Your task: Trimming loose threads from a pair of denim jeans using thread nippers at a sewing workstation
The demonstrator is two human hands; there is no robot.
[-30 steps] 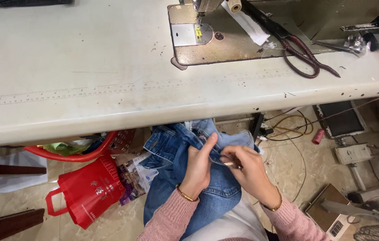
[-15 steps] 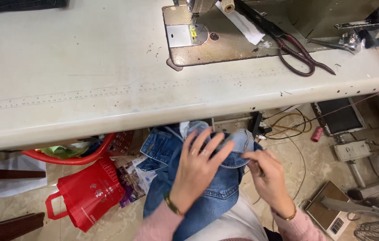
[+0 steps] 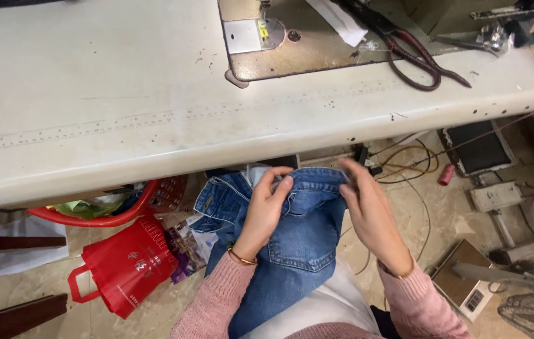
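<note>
Left hand: left hand is curled over the waistband of the blue jeans, fingers pinching the folded denim edge.
Right hand: right hand grips the same waistband from the right side, fingers closed on the cloth; anything small held between them is hidden.
Jeans: bunched on the lap, below the near edge of the surface, waistband up toward it, a back pocket showing.
Risk: with both hands pinching one short stretch of edge, the fold could slip out and lose its line; the heavy legs hang off the lap and may drag the piece down toward the floor.
Surface: pale worn surface, a ruled scale along its near edge; sewing machine bed set in at the far side, dark-handled scissors to its right.
Room: red bag and red basket on the floor at left, cables and a foot pedal at right.
</note>
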